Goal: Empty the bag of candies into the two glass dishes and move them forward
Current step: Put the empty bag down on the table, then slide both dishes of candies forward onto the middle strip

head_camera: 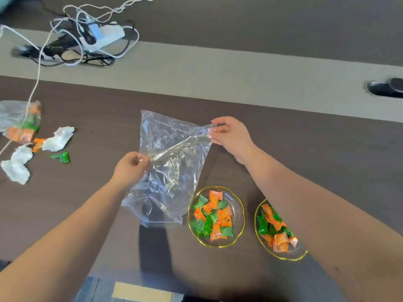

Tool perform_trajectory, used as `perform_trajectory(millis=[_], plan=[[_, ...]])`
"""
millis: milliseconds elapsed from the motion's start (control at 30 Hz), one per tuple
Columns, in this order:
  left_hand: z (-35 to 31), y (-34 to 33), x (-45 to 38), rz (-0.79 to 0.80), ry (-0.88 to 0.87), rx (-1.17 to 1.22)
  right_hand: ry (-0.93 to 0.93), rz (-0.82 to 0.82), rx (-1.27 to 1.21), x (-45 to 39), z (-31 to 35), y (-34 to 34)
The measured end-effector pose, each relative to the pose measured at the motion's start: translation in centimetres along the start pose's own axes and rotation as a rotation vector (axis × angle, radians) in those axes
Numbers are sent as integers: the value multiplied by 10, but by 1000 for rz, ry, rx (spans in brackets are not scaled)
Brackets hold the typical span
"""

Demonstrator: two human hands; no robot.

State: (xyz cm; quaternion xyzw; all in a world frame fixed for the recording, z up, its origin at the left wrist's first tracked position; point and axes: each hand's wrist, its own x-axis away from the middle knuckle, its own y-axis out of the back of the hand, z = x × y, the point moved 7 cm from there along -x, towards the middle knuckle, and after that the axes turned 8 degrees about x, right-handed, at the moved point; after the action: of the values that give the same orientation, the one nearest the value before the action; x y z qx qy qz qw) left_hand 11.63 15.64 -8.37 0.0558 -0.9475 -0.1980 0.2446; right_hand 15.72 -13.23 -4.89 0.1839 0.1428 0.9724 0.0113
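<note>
Two bare hands stretch an empty clear plastic bag (170, 168) above a dark brown bench (305, 149), beside two glass dishes already filled with sweets.

The left hand (130, 168) pinches one edge of the crumpled bag between closed fingers, while the right hand (231, 136), farther from the camera, grips the opposite edge in the same way; the film hangs slack between and below them. Just below the right hand, nearer the camera, stands a gold-rimmed clear glass dish (239, 216) holding orange and green wrapped candies (212, 216). A second gold-rimmed glass dish (283, 257) with the same candies lies partly under the right forearm. Well off to the left hand's outer side lie crumpled white wrappers (56, 139) and another candy bag (19, 120).
</note>
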Motion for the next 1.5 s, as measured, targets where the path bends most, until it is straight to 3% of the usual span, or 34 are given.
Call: perform_trajectory(millis=[167, 367, 500, 733, 833, 967, 1067, 1300, 1500], plan=[[36, 45, -19, -152, 40, -141, -22, 33, 168, -9, -14, -33], [82, 96, -35, -276, 142, -308, -48, 21, 254, -11, -36, -17], [106, 110, -39, -260, 219, -340, -105, 9, 227, -9, -55, 0], [103, 92, -38, -252, 236, -438, -158, -7, 236, 0, -73, 19], [93, 89, -31, -346, 255, -481, -172, -12, 234, 4, -76, 25], [59, 81, -24, -447, 137, -708, -170, -10, 212, 8, -77, 32], [41, 58, -24, -355, 65, -748, -161, -10, 206, 13, -76, 38], [19, 0, -6, -46, 76, -536, -171, -4, 245, 31, -71, 65], [8, -80, 29, 339, 101, -549, -230, 26, 377, 61, -89, 102]])
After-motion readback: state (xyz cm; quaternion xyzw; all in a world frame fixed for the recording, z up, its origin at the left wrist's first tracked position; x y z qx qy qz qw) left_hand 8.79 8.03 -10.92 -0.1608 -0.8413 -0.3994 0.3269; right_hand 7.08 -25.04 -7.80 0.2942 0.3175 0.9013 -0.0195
